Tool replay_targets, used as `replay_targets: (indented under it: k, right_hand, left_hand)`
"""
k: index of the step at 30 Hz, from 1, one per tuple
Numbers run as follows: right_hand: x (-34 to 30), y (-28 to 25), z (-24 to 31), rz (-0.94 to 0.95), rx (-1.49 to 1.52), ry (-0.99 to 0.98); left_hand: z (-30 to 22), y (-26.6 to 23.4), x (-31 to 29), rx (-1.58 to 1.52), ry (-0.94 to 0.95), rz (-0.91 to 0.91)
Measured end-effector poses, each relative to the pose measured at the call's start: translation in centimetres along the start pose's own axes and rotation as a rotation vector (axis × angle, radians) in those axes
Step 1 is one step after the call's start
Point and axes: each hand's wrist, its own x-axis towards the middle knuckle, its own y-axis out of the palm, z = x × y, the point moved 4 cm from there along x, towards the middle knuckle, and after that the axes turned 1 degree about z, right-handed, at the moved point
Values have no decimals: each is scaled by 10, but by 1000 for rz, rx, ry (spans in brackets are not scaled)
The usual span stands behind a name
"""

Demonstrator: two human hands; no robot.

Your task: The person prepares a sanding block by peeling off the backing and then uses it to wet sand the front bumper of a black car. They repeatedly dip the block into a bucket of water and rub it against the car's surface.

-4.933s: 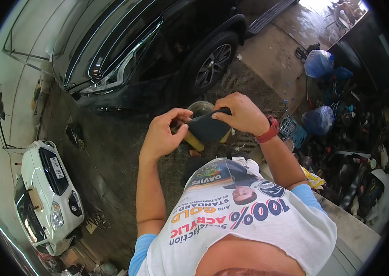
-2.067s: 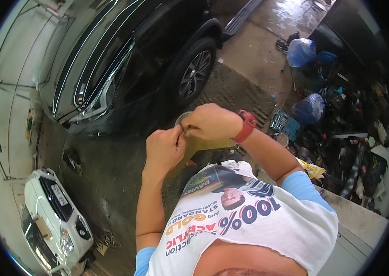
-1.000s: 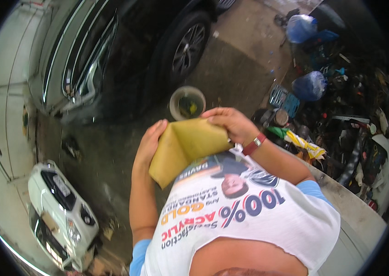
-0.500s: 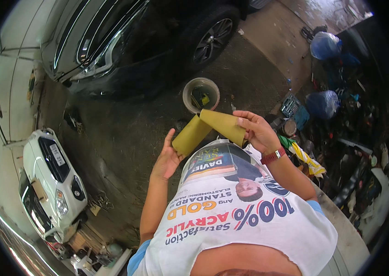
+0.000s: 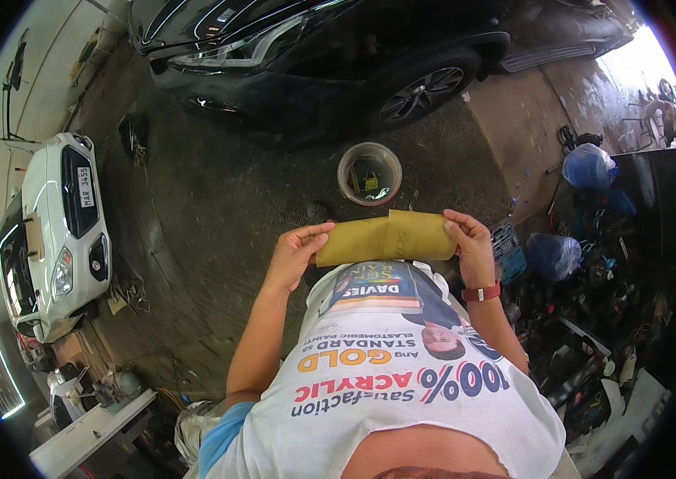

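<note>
A strip of olive-yellow sandpaper [image 5: 358,241] stretches level between my two hands, just in front of my chest. A crease or overlap runs down near its middle, and dark print shows right of that line. My left hand [image 5: 294,254] pinches its left end, thumb on top. At the opposite end my right hand [image 5: 473,246], with a red wristwatch [image 5: 481,293] on the wrist, grips the strip between thumb and fingers. Beyond the strip, a round bucket [image 5: 345,177] stands on the floor with liquid and a small yellow-green piece inside.
A black car [image 5: 298,100] with a dull, dark front bumper stands ahead. On the left is a white car [image 5: 74,239]. To the right lie blue plastic bags [image 5: 555,255], a blue crate [image 5: 507,247] and piled clutter. A white bench [image 5: 90,431] is at lower left.
The sandpaper, bent into a peak before, is now drawn out nearly straight and level. My left hand has closed on its end. The view has turned, shifting the cars and bucket rightward or upward.
</note>
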Motion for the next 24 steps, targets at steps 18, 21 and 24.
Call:
replay_targets:
  k: [18,21,24]
  right_hand:
    - [-15,3,1,53,-139,-23]
    - [-6,-28,-7,-95,-113,-121]
    - [4,-41,-10,-209,-159,-173]
  left_hand:
    - [0,-19,-11,-57,30,-107]
    - [6,-55,-9,-151,36,-265]
    - [20,-117,-17,-204,88,-442]
